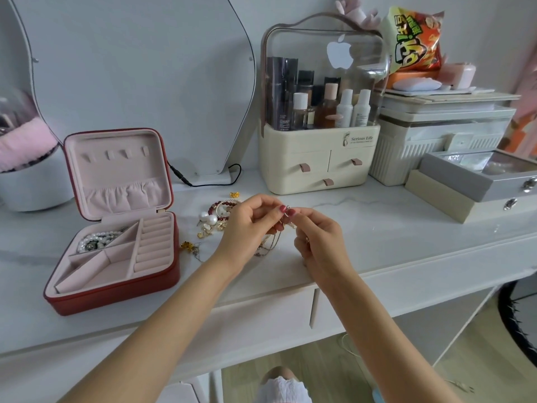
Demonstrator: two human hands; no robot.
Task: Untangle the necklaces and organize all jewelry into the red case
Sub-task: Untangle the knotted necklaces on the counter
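Head view, looking down, close over dresser [377,228].

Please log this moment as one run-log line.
both hands: left hand and right hand pinch tangled necklaces | red case open, pearls inside | loose jewelry on tabletop

"Serious Life" on the cream cosmetics organizer [319,158]; apple logo on its clear cover [340,53].

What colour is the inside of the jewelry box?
Soft pink lining inside the red jewelry box, clearest in the head view.
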